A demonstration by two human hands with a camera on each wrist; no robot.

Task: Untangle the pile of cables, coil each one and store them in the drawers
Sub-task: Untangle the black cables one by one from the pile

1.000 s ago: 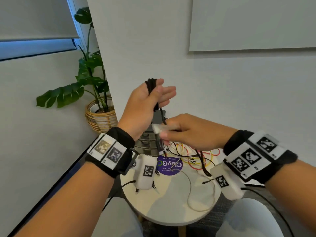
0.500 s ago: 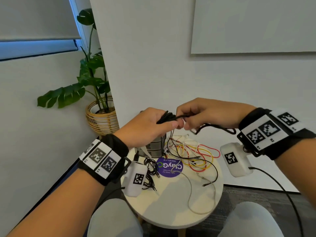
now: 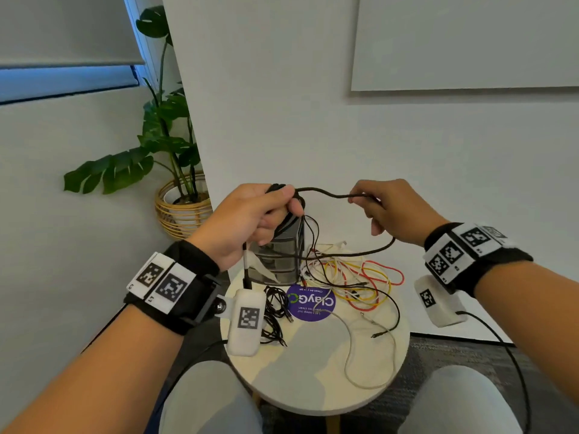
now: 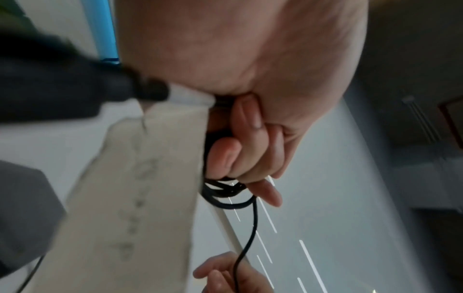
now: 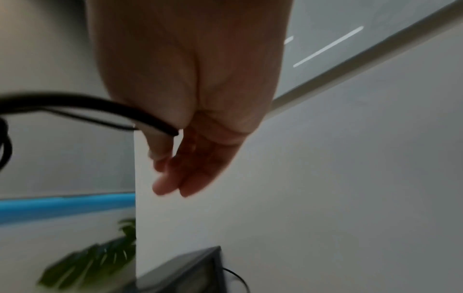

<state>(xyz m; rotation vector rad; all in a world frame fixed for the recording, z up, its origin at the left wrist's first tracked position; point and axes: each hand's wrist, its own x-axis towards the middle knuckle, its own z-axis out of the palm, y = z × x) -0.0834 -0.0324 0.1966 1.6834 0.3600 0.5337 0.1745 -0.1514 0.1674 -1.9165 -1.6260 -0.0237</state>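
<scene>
The left hand grips a half-wound black cable, fingers curled round its loops above the drawer unit. The right hand pinches the free run. Beside the drawers, on the worktop, red, yellow and white cables remain tangled; one black bundle looks coiled, unstored.

The head view looks forward and down from above on both hands and the round surface under them. Each wrist view sits very near its own palm and looks along the fingers, up to wall and ceiling. All three share the black cable between the hands.
</scene>
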